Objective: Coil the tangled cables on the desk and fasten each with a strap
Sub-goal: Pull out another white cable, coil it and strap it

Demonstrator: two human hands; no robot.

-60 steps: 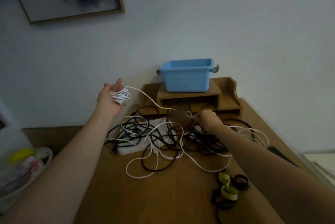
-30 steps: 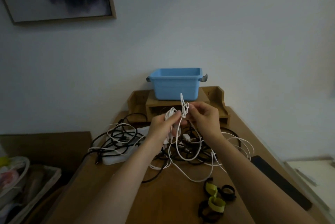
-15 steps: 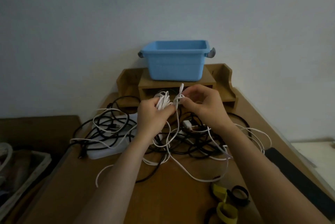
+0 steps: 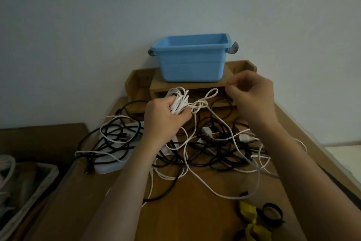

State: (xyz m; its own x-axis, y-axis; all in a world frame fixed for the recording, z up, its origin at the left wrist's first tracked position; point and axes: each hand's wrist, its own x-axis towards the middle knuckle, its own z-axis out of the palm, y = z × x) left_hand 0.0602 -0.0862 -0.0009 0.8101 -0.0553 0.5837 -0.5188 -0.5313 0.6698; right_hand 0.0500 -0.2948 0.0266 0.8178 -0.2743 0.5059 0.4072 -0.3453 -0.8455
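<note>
My left hand (image 4: 164, 117) grips a bundle of white cable coils (image 4: 178, 101) above the desk. From the bundle a knotted loop of the same white cable (image 4: 205, 100) sticks out to the right, and its loose length trails down into a tangle of black and white cables (image 4: 211, 152) on the desk. My right hand (image 4: 252, 96) hovers to the right of that loop, with thumb and fingers curled together and no cable showing between them. Yellow straps (image 4: 252, 221) and black straps (image 4: 271, 215) lie at the near right of the desk.
A blue plastic bin (image 4: 192, 61) stands on a wooden desk organizer (image 4: 139, 86) against the wall. A white power strip (image 4: 111, 164) lies under the cables at the left. A basket (image 4: 33, 188) sits beside the desk on the left, and a dark flat object (image 4: 343, 186) lies at its right edge.
My right hand has let go of the knotted loop and moved off to the right. My left hand still grips the white coil, and the view has tilted down toward the desk.
</note>
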